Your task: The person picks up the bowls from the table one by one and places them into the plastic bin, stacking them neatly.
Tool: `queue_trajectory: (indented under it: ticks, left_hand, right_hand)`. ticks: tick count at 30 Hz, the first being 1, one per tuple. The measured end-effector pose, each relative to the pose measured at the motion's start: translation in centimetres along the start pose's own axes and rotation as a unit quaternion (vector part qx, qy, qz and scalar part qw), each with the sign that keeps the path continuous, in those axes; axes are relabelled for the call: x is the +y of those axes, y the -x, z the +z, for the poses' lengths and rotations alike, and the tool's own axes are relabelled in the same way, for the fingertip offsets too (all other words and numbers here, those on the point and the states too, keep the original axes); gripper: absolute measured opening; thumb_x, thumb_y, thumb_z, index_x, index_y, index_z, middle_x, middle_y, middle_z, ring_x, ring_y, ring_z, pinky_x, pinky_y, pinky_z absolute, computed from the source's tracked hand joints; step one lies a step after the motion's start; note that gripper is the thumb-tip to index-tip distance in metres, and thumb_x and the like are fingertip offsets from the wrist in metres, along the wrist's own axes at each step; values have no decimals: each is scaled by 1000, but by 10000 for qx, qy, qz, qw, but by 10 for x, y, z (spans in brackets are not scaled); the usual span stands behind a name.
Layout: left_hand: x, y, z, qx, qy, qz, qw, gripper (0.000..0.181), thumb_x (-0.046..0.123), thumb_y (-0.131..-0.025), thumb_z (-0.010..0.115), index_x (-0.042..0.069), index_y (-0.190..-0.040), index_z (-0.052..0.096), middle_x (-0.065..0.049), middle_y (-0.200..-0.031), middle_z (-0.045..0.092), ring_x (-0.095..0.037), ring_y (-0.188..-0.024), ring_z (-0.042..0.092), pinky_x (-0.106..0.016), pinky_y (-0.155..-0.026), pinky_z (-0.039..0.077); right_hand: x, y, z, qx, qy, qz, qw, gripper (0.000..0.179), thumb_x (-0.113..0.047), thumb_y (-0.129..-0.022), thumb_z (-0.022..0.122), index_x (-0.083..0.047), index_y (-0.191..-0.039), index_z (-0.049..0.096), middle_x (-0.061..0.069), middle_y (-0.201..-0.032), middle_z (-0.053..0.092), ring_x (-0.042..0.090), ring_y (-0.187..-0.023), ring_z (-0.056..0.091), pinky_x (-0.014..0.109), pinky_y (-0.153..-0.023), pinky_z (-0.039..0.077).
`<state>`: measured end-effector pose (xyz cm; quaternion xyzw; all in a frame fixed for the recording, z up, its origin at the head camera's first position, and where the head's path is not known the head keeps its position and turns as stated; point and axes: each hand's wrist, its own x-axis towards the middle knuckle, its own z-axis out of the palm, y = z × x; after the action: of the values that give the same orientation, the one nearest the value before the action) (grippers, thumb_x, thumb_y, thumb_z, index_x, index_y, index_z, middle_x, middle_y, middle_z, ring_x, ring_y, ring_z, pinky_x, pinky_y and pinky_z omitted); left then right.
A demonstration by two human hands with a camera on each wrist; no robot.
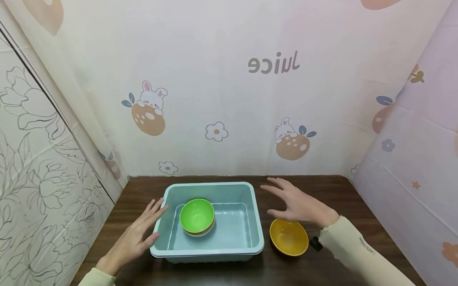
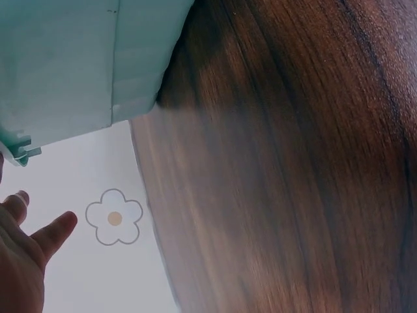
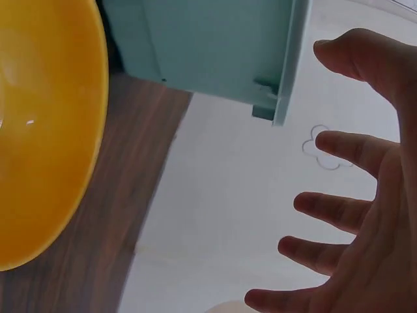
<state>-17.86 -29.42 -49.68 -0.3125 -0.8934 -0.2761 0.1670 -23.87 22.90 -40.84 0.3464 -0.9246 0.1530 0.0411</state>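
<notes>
A pale blue-green plastic bin (image 1: pixel 229 252) stands on the table, with a green bowl (image 1: pixel 196 215) inside it, left of the middle. Under the green bowl show the rims of other stacked bowls. My left hand (image 1: pixel 134 234) is at the bin's left side, fingers spread and holding nothing; whether it touches the rim I cannot tell. To the right of the bin, my right hand (image 1: pixel 297 200) hovers with fingers spread and nothing in them. A yellow bowl (image 1: pixel 289 237) sits on the table just below that hand, and it also fills the left of the right wrist view.
The dark wood-grain table (image 1: pixel 307 274) ends at a pale printed curtain (image 1: pixel 229 99) behind. More printed cloth (image 1: pixel 411 167) hangs at the right, and a flower-patterned panel (image 1: pixel 43 178) stands at the left. A small black object (image 1: pixel 316 244) is at the right wrist.
</notes>
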Motion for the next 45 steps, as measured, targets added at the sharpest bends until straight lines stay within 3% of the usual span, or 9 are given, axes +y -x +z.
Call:
queue_trajectory:
  ticks: [5,13,22,28,31,35,38,42,45]
  left_hand:
    - [0,1,1,9,-1,-10,10000,77,13,-87,71,18,-158,43,-10,-168,33,-30,-159,19,-12,-119,7]
    - [2,1,1,11,-9,-92,10000,76,13,-87,71,18,-158,43,-8,-168,33,-28,-159,19,-19,-120,10]
    - [3,-1,1,50,49,34,10000,75,13,-88,71,14,-157,44,-12,-167,34,-27,-160,18,-12,-121,6]
    - [3,-1,0,16,-15,-118,9999,75,14,-88,71,17,-158,44,-9,-168,33,-29,-159,20,-38,-125,20]
    - [4,-1,0,4,-41,-156,9999,76,13,-88,71,18,-158,43,-8,-168,33,-29,-159,20,-52,-122,27]
    - [4,-1,0,-7,-31,-165,9999,77,13,-87,71,20,-158,43,-8,-168,33,-30,-159,20,-74,-106,36]
    - [3,0,0,5,-36,-159,9999,77,13,-87,71,20,-158,43,-8,-168,33,-31,-159,21,-69,-111,35]
    - [2,1,1,26,-45,-152,9999,77,13,-87,70,20,-159,43,-8,-168,33,-32,-158,22,-42,-123,22]
    - [2,1,1,24,-23,-168,9999,76,13,-88,70,20,-159,42,-8,-168,33,-32,-159,21,-32,-123,15]
  right_hand:
    - [4,12,8,134,15,100,9999,79,-52,-87,75,-22,-155,47,20,-163,36,53,-146,34,77,-106,37]
    - [5,30,25,-216,34,595,9980,99,-70,-82,71,-29,-163,31,18,-170,22,52,-152,21,87,-103,26]
    - [3,50,46,-468,-149,586,9971,93,-69,-82,72,-31,-160,38,21,-168,26,58,-148,26,88,-94,33]
    - [-1,57,51,-529,-169,537,9970,89,-68,-82,73,-30,-157,45,20,-166,31,56,-147,29,86,-92,37]
    - [-2,60,52,-570,-220,500,9969,88,-66,-82,73,-29,-156,46,19,-165,32,56,-146,30,85,-92,37]
    - [-4,62,54,-727,-294,486,9957,87,-63,-82,75,-28,-156,45,20,-165,31,58,-146,29,86,-93,37]
    - [-4,63,55,-850,-393,535,9942,87,-61,-82,76,-29,-157,44,19,-166,31,58,-146,28,87,-92,36]
    - [-5,63,56,-955,-461,562,9928,85,-59,-83,77,-29,-156,45,18,-166,31,56,-148,28,88,-91,35]
    - [-6,64,58,-1011,-464,504,9925,83,-56,-84,77,-27,-155,47,19,-165,32,56,-147,28,88,-91,34]
